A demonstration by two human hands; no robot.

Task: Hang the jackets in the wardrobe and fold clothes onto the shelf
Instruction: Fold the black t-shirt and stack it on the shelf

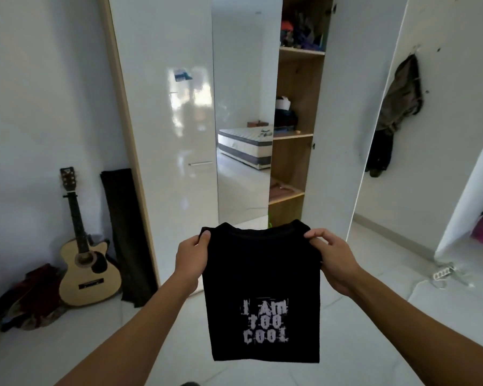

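My fingers pinch one black T-shirt [262,291] at its top corners, left hand [191,256] and right hand [332,256], hanging it before the open wardrobe [293,151]. I count one guitar [85,254], one hanging jacket [399,107], pale tiled floor [374,330].

The room is brightly and evenly lit by soft daylight, and strong glare with washed-out window reflections sits on the glossy white wardrobe door [176,112] and on the pale floor [374,316], so shadows are faint apart from a dim corner around the guitar [87,260]. The wide-angle lens bends straight lines outward near the edges, making the wardrobe sides and the right-hand wall [444,121] lean. The picture is slightly soft overall, the white print on the black T-shirt [262,288] reads smeared, and the shelf contents are dark and hard to make out.
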